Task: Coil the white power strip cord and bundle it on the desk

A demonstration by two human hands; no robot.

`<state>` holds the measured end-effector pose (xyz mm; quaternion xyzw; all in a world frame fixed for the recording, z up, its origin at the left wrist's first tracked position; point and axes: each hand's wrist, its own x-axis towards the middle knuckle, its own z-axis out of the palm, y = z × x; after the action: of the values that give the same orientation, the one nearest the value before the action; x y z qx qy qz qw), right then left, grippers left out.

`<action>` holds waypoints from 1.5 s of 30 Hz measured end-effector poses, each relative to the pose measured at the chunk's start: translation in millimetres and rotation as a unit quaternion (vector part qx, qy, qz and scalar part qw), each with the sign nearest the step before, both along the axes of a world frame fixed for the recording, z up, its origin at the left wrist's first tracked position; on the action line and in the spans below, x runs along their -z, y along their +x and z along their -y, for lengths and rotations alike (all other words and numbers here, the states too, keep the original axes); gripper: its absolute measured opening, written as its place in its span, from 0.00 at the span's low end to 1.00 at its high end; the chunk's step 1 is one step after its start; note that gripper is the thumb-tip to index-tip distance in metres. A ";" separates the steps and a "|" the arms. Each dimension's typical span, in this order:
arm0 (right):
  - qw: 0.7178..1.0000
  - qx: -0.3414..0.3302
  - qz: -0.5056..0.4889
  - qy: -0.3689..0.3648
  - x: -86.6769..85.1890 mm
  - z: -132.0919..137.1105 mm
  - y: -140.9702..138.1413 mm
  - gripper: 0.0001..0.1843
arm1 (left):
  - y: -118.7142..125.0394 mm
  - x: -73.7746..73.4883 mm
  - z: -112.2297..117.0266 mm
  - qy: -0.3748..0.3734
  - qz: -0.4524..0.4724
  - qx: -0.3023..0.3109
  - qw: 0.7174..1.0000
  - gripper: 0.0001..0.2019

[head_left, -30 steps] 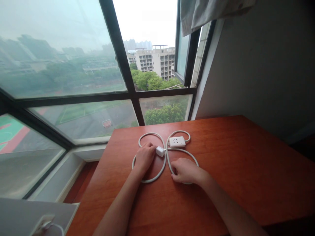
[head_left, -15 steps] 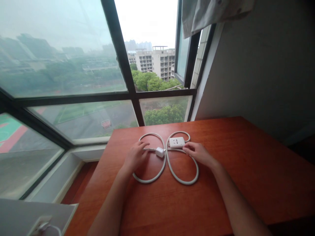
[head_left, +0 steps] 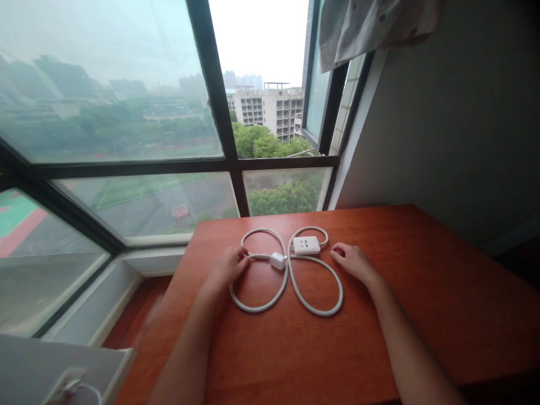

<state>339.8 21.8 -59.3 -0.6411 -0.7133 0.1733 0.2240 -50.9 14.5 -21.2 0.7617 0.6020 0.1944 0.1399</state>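
A white extension cord (head_left: 338, 281) lies on the reddish-brown table in two loops, side by side like a butterfly. Its white socket block (head_left: 306, 245) sits flat at the top of the right loop. Near the middle, where the loops meet, is the white plug (head_left: 278, 260). My left hand (head_left: 228, 264) covers the outer edge of the left loop, its curled fingertips closed at the cord. To the right of the socket block, my right hand (head_left: 353, 262) rests apart from the cord, fingers curled together with nothing visible in them.
The wooden table (head_left: 287, 360) reaches to a dark-framed window (head_left: 177, 167) at the back. A grey wall (head_left: 430, 129) stands on the right. A cloth (head_left: 375, 28) hangs at the top. At lower left, a wall outlet (head_left: 67, 385) has a white cable plugged in.
My right hand has let go of the socket block's side and moved right. The left hand's fingers have curled in toward the cord. The camera view has shifted slightly.
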 end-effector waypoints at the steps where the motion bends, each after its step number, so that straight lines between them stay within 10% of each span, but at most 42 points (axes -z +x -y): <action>1: 1.000 0.002 0.000 -0.001 0.6 -0.3 0.2 0.10 | 0.5 -0.5 0.8 -0.004 -0.001 0.002 1.000 0.10; 15: 1.000 0.014 0.004 -0.003 0.0 0.3 0.4 0.10 | -12.8 -28.2 5.9 -0.049 0.051 0.102 0.992 0.11; 36: 1.000 0.016 0.017 -0.005 -1.5 1.4 -0.9 0.11 | -47.7 -14.5 -3.3 -0.055 -0.043 -0.025 0.997 0.18; 45: 1.000 0.015 0.007 0.002 -4.0 2.4 -3.2 0.10 | -47.9 -20.9 7.3 -0.172 -0.088 -0.036 0.981 0.17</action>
<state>336.6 19.4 -55.3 -0.6523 -0.7055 0.1640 0.2234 -98.8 7.2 -0.3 0.7183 0.6635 0.0253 0.2078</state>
